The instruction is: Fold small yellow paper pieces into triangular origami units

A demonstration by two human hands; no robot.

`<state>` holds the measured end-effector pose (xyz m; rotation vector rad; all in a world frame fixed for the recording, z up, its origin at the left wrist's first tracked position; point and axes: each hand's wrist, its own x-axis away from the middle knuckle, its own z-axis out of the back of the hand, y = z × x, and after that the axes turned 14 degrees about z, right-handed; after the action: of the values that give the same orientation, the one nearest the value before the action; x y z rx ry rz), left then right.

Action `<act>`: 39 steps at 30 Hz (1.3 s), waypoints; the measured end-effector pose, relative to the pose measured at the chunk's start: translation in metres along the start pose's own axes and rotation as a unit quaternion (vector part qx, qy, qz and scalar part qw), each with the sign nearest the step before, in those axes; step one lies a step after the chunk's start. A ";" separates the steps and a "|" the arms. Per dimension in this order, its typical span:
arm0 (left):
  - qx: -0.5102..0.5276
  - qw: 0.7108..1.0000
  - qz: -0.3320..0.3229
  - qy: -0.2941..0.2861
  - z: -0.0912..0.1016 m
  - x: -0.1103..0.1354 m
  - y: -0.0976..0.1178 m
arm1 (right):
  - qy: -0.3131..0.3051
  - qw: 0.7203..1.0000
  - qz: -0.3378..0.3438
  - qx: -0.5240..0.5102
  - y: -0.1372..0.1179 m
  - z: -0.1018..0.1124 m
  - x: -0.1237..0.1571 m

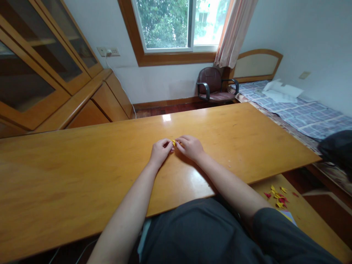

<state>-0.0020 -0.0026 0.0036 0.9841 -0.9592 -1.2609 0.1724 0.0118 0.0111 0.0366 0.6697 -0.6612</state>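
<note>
Both my hands rest on a long wooden table (82, 172), close together at its middle. My left hand (160, 150) and my right hand (190, 146) each pinch one small piece of yellow paper (174, 142) between their fingertips. Only a sliver of the paper shows between the fingers; the rest is hidden. Both forearms lie across the table's near edge.
Several small red and yellow folded paper pieces (277, 194) lie on a lower wooden surface at my right. Behind the table stand a brown armchair (216, 85), a bed (297, 110) with a patterned cover, and wooden cabinets (52, 73) on the left.
</note>
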 end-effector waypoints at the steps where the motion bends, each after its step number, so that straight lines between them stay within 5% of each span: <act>1: 0.010 1.000 0.010 0.000 0.000 0.000 0.000 | 0.003 1.000 -0.001 -0.009 0.001 -0.001 0.000; 25: 0.188 0.976 0.091 -0.054 0.004 -0.008 -0.007 | 0.091 0.991 0.036 -0.089 0.005 -0.006 0.001; 39: 0.153 0.980 0.103 -0.071 -0.001 -0.004 -0.001 | 0.037 0.998 0.046 0.036 0.004 -0.006 0.004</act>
<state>-0.0016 0.0015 0.0025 1.0088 -1.3623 -1.0382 0.1741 0.0142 0.0030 0.1577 0.7103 -0.5973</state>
